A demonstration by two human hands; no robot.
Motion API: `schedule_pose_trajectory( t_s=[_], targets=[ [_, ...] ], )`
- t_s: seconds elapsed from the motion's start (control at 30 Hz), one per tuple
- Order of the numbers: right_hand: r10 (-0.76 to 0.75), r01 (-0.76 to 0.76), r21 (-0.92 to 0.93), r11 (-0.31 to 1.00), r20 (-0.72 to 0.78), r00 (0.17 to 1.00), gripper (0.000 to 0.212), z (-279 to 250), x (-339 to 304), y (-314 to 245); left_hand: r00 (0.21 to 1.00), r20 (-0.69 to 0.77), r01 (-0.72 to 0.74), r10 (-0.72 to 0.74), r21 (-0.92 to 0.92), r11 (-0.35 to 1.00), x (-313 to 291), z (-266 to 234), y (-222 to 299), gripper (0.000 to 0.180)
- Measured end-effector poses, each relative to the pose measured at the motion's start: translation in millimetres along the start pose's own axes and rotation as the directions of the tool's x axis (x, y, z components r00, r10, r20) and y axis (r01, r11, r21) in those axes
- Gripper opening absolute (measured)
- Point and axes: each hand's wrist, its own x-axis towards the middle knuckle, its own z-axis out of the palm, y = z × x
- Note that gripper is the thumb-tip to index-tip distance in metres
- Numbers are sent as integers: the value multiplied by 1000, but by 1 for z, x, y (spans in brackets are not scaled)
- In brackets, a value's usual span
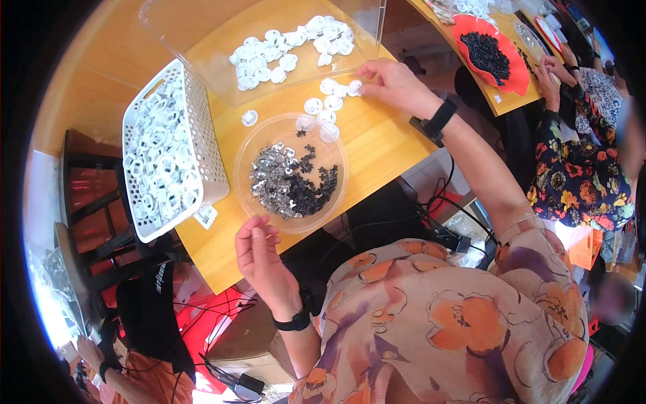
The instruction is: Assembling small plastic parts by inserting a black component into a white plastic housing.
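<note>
My left hand is beside the near rim of a clear round tub, its fingers curled together in a pinch. Whatever it may hold is too small to make out. Inside the tub are small black plastic pieces and a heap of small silvery metal-and-clear parts. My right hand reaches over the table, thumb and forefinger apart, with the thumb tip at a white round plastic piece. Several similar white pieces lie between that hand and the tub.
A white perforated basket full of white pieces stands left on the wooden table. Behind, a transparent box surrounds more white pieces. At the far right, co-workers sit by a red tray of black parts. Cables hang below the table.
</note>
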Motion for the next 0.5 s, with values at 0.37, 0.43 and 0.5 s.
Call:
schedule_pose_trajectory(
  t_s=[0.37,0.43,0.5],
  targets=[
    [-131,132,-206,970,19,991,27,19,-4,-2,996,76,35,-43,98,995,-9,17,-2,18],
    [-133,136,-58,989,51,990,28,18,-6,-19,996,82,24,-34,117,993,-11,18,-2,18],
    [-144,145,-109,984,18,989,29,32,-2,-19,993,112,8,-20,106,994,-12,21,-2,18]
  ],
)
